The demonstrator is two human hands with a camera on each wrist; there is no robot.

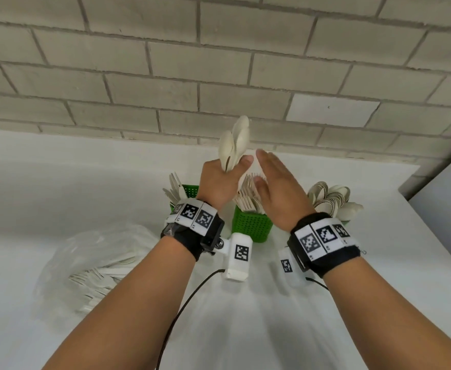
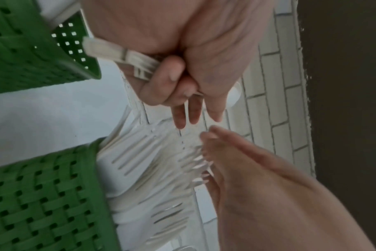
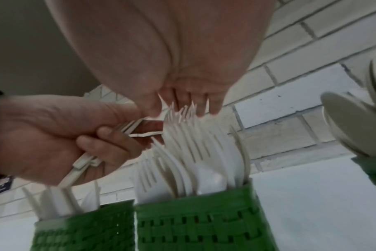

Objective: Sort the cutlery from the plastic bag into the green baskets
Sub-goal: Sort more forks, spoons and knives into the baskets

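My left hand [image 1: 223, 177] grips a bundle of white plastic spoons [image 1: 234, 145] by the handles, bowls pointing up, above the baskets. The handle ends [image 2: 118, 52] stick out below the fist. My right hand [image 1: 271, 182] is open with straight fingers, just right of the left hand and over the middle green basket [image 1: 251, 225]. Its fingertips [image 3: 213, 107] are at the tips of the white forks [image 3: 189, 141] standing in that basket. The left green basket [image 1: 190, 192] holds knives [image 3: 54, 200]. The right basket [image 3: 374, 171] holds spoons [image 1: 331, 201]. The clear plastic bag [image 1: 93, 263] lies at left with more cutlery.
The three baskets stand in a row on a white counter [image 1: 59, 188] against a grey brick wall [image 1: 219, 76]. The counter ends at the right, beside a wall corner [image 1: 438, 182]. A black cable [image 1: 181, 303] runs down from my left wrist.
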